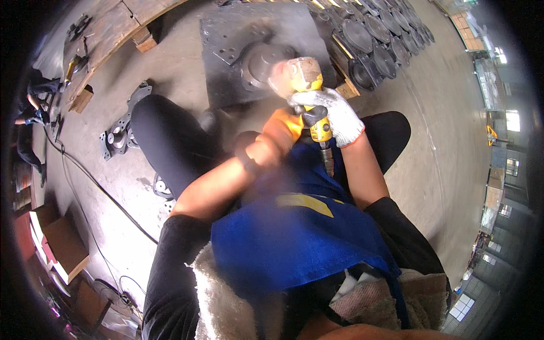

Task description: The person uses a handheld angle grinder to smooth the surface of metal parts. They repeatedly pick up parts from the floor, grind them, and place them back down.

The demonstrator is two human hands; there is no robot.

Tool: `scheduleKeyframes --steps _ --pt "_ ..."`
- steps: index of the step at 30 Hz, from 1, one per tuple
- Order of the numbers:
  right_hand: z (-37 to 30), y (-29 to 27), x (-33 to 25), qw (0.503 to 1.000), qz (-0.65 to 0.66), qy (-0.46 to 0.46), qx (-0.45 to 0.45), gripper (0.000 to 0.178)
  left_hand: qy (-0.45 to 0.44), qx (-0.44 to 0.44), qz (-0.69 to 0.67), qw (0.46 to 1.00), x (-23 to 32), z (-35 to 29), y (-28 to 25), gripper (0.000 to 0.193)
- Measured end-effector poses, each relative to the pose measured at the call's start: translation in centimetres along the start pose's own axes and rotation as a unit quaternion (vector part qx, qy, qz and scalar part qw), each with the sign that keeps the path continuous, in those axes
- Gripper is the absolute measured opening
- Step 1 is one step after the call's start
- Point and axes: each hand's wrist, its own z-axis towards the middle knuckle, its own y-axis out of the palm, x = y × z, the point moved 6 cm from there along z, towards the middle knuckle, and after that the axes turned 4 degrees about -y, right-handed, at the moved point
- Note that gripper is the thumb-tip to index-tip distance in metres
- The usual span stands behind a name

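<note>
Both my hands are closed on a yellow-and-black hand-held power tool [321, 129] in front of my chest. Its grey-and-yellow head points away from me, and a narrow metal end hangs toward my lap. My right hand [340, 116], in a white glove, wraps the body from the right. From the left, my left hand [286, 126], in an orange-looking glove, grips near the black part; its fingertips are partly hidden. Just beyond the tool lies a dark square plate [221, 79] bearing a round metal part [265, 63], blurred by haze.
Rows of dark round castings [377, 31] stand at the far right. Metal brackets [116, 139] lie left of my knee. A dark cable [93, 184] crosses the floor near an open cardboard box [65, 243]. Another person [37, 113] works at the far left beside a wooden platform [110, 25].
</note>
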Motion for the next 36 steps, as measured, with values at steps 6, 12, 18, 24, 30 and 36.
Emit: scheduleKeyframes --steps 6,12,18,24,30,36 --pt "-0.1 -1.3 1.4 0.999 -0.03 0.018 0.001 0.032 -0.127 -0.022 -0.327 0.936 -0.2 0.9 0.3 0.017" --pt "0.9 -2.5 4.7 0.999 -0.001 0.04 -0.021 0.031 -0.099 -0.057 -0.205 0.972 -4.3 0.3 3.9 0.033" --pt "1.4 -2.9 6.3 0.952 0.224 0.205 0.038 0.026 -0.026 -0.037 0.038 0.998 -6.3 1.3 7.4 0.013" --pt "1.1 -2.6 4.4 0.954 0.201 0.199 0.102 0.031 -0.021 -0.133 0.113 0.984 -4.4 4.4 7.9 0.013" --pt "-0.4 -2.1 2.8 0.935 0.226 0.231 0.148 0.023 -0.166 0.016 -0.22 0.961 -0.5 3.6 3.2 0.011" --pt "-0.4 0.0 6.1 0.941 0.207 0.255 0.082 0.025 -0.229 0.059 0.03 0.971 -6.4 -0.4 14.5 0.022"
